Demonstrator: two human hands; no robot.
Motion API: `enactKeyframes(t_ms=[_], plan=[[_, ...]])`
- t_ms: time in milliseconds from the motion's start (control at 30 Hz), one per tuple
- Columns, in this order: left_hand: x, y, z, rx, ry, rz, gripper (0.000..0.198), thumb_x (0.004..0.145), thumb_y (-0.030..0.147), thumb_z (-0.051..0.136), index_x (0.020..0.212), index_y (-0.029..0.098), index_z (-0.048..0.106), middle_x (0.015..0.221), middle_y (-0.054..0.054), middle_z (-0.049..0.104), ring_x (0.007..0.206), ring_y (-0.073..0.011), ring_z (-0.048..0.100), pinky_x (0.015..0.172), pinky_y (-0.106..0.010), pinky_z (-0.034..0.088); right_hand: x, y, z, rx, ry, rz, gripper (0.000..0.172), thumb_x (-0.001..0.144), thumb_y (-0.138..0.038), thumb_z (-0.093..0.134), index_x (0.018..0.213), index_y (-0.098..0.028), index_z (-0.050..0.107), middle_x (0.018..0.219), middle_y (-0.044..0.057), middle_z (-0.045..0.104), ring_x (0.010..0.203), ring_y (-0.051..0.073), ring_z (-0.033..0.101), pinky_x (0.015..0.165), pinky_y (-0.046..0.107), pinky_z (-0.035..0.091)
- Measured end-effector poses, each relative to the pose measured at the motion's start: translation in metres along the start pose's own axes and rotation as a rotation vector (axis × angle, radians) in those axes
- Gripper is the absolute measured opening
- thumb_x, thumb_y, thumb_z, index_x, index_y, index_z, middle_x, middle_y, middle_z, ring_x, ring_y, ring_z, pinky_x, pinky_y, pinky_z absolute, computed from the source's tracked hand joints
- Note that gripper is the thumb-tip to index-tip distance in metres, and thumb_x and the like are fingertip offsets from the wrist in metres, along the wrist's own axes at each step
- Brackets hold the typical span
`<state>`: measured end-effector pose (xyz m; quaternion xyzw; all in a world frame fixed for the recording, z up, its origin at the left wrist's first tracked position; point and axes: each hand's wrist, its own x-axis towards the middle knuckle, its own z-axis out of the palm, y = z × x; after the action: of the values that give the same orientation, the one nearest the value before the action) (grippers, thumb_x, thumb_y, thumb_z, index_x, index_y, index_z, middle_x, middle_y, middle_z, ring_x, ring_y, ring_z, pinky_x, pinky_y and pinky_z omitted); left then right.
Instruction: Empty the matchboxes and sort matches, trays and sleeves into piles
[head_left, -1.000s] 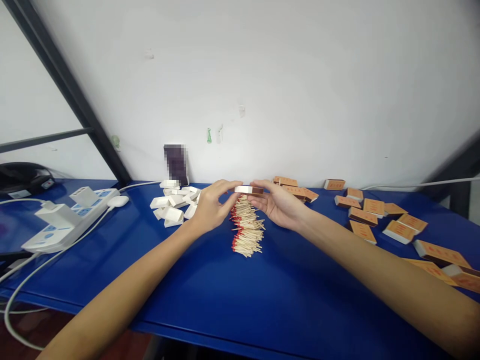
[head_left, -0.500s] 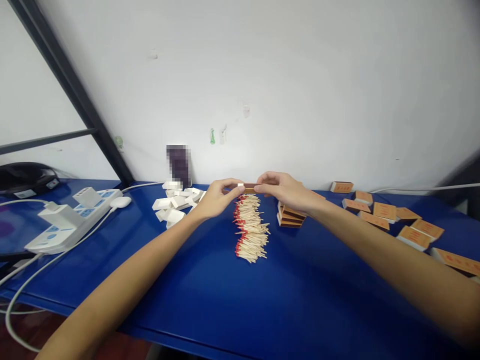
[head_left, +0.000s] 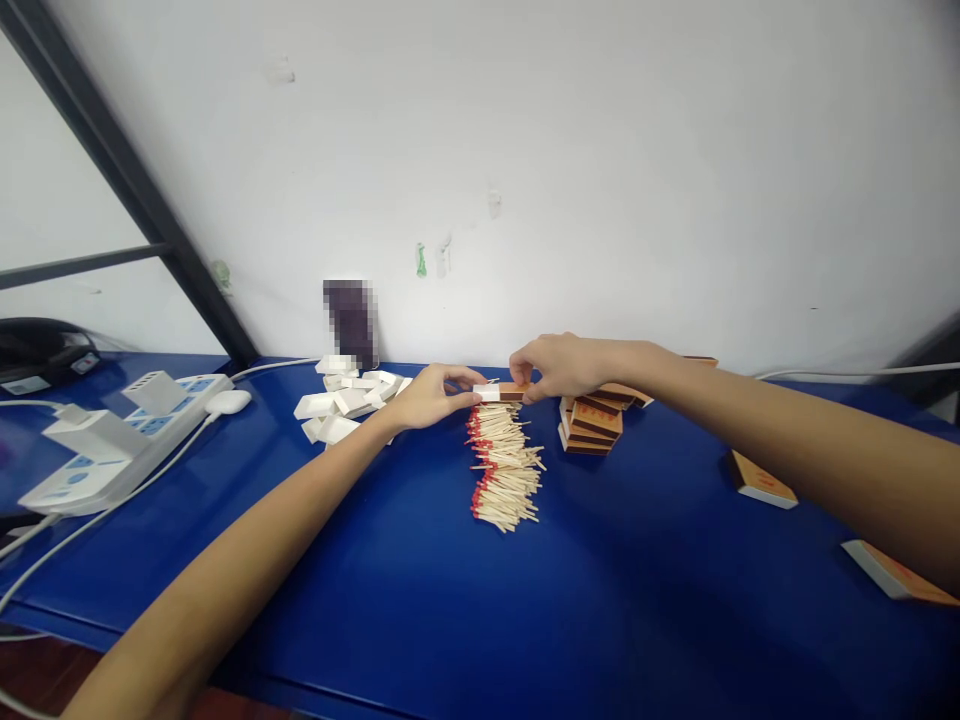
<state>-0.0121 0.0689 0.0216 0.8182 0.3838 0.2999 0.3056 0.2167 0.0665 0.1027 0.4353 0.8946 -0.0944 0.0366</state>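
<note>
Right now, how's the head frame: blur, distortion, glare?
Head view: wide-angle stretch toward the edges; left hand and right hand pinching the white-and-orange matchbox look soft; the pile of red-tipped wooden matches is sharper; pixelated patch; even light, no hard glare on the blue table.

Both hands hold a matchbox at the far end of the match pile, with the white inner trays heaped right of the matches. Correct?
Not quite: the head view shows the white inner trays heaped to the left of the match pile; a stack of orange matchboxes sits on its right. The left hand and right hand do hold the matchbox at the pile's far end.
</note>
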Motion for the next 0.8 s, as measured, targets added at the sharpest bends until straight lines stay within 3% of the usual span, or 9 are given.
enactKeyframes(t_ms=[267, 533, 700, 800], plan=[[-0.002, -0.003, -0.001, 0.016, 0.007, -0.043, 0.031, 0.083, 0.036, 0.064, 0.104, 0.015, 0.072, 0.110, -0.009, 0.073, 0.094, -0.0204, 0.066, 0.090, -0.038, 0.050, -0.008, 0.020, -0.007, 0.024, 0.033, 0.008, 0.020, 0.071, -0.030, 0.071, 0.088, -0.022, 0.068, 0.094, 0.006, 0.072, 0.078, 0.024, 0.063, 0.064, 0.035, 0.043], [-0.002, 0.005, 0.001, -0.035, 0.086, -0.012, 0.032, 0.085, 0.037, 0.064, 0.106, 0.014, 0.070, 0.113, -0.010, 0.071, 0.104, -0.0233, 0.064, 0.091, -0.038, 0.050, -0.049, 0.024, -0.029, 0.127, 0.319, -0.025, 0.027, 0.081, -0.040, 0.062, 0.100, -0.021, 0.069, 0.102, 0.007, 0.073, 0.092, 0.026, 0.067, 0.075, 0.038, 0.050], [-0.001, 0.011, -0.001, -0.073, 0.164, 0.039, 0.032, 0.088, 0.038, 0.061, 0.108, 0.014, 0.069, 0.112, -0.010, 0.071, 0.104, -0.0230, 0.065, 0.093, -0.039, 0.050, -0.070, 0.051, -0.025, 0.143, 0.459, 0.078, 0.035, 0.084, -0.049, 0.058, 0.104, -0.022, 0.069, 0.101, 0.007, 0.073, 0.090, 0.025, 0.068, 0.074, 0.038, 0.052], [-0.002, 0.013, -0.002, -0.057, 0.211, 0.039, 0.031, 0.090, 0.039, 0.059, 0.108, 0.015, 0.068, 0.111, -0.009, 0.071, 0.104, -0.0228, 0.065, 0.094, -0.039, 0.050, -0.072, 0.074, -0.014, 0.133, 0.438, 0.142, 0.037, 0.084, -0.053, 0.056, 0.102, -0.022, 0.068, 0.103, 0.007, 0.074, 0.092, 0.026, 0.068, 0.075, 0.039, 0.052]])
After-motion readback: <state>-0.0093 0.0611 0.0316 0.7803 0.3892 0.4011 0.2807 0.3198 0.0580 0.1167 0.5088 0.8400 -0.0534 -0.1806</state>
